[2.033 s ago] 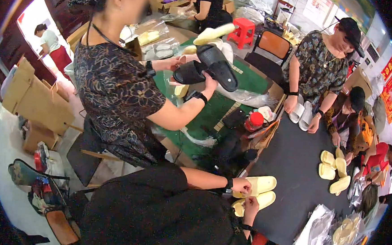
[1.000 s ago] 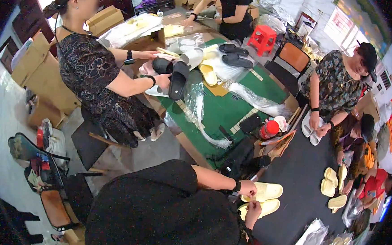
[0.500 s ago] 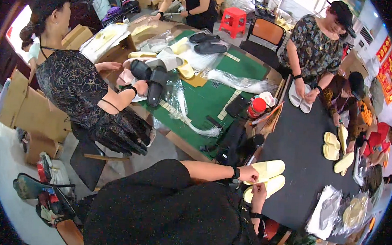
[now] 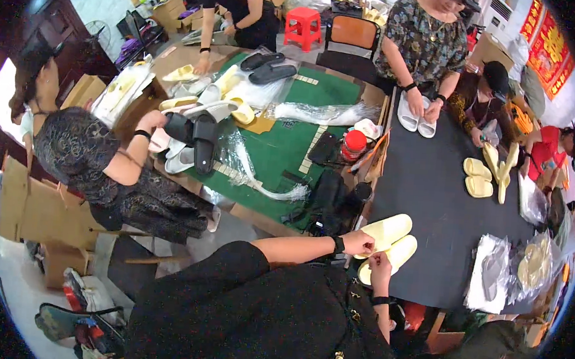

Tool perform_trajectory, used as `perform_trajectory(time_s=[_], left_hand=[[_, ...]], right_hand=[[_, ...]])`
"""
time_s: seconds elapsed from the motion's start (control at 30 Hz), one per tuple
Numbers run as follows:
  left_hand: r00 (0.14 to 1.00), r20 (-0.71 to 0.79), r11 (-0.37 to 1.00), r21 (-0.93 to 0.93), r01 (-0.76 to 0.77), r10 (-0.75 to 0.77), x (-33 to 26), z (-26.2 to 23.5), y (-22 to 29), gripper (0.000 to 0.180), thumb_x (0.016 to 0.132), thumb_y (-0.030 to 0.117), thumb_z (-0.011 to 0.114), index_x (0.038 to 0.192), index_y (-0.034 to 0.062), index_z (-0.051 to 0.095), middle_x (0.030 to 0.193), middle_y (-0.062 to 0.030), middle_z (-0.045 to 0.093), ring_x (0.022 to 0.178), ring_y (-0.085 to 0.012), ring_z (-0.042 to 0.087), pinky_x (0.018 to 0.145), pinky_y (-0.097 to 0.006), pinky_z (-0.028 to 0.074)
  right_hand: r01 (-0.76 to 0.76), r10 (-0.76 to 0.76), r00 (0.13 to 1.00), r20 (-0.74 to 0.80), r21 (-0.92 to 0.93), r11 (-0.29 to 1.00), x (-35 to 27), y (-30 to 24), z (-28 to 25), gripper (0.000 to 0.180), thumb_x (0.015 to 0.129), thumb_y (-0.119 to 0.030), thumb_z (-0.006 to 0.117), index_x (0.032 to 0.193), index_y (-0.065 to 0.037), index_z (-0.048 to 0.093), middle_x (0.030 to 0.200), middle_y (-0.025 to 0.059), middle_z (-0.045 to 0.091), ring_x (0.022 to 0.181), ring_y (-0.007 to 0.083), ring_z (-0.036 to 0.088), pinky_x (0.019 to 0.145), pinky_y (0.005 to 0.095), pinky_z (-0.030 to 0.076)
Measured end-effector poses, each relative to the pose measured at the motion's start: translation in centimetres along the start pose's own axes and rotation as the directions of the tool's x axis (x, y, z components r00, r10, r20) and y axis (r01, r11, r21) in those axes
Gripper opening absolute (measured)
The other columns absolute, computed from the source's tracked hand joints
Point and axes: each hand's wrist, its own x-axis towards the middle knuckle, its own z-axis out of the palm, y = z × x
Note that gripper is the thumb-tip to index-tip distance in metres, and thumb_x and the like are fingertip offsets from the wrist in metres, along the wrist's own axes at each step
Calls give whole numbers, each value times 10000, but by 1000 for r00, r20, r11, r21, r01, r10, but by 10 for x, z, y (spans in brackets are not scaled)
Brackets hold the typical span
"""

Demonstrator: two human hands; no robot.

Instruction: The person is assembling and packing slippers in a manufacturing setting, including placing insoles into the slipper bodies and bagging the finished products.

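From my remote view, the left hand (image 4: 357,243) and right hand (image 4: 380,271) were close together, fingers bunched, at the smooth, round-ended yellow slippers (image 4: 402,250) on the black bench (image 4: 434,254); I couldn't tell whether they gripped anything. Farther right, a crinkled clear plastic bag (image 4: 548,260) held pale yellow footwear (image 4: 530,267).

Black table (image 4: 431,201): we record bagged slippers (image 4: 531,260) upon it.
Yellow slippers (image 4: 396,228): we find two at its near edge.
Left hand (image 4: 358,242), right hand (image 4: 379,269): we see both pinched over these slippers.
Green tabletop (image 4: 277,154): beside the black table.
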Motion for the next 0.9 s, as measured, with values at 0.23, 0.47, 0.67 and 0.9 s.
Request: perform_trajectory(time_s=[0.23,0.47,0.67,0.9], left_hand=[[998,-42,998,39,38,-37,5,-2,-3,126,722,166,703,778,62,660,740,-104,659,680,-235,642,624,-342,494],[998,51,998,-53,43,-40,10,-2,-4,169,742,164,691,812,21,635,742,-129,652,701,-255,639,632,-344,483],[997,68,998,-28,47,-45,8,-7,-7,208,746,184,684,823,14,592,744,-132,635,686,-243,625,635,-341,483],[998,55,995,-99,7,-1,10,8,-10,163,737,152,650,875,74,615,785,-100,641,718,-235,622,648,-356,483]], right_hand=[[41,-44,997,-57,-56,998,3,10,-3,68,810,-74,579,824,-9,568,638,128,589,578,221,605,550,323,471],[34,-40,994,-102,-66,997,4,19,-5,32,801,-12,569,822,9,556,626,75,574,560,140,561,541,272,460],[106,-112,992,-63,-92,990,13,19,2,54,816,-30,562,810,18,537,612,82,553,547,143,539,533,282,444],[84,-83,996,25,-32,996,5,0,-8,182,844,-127,608,797,28,524,646,94,508,579,160,457,550,321,408]])
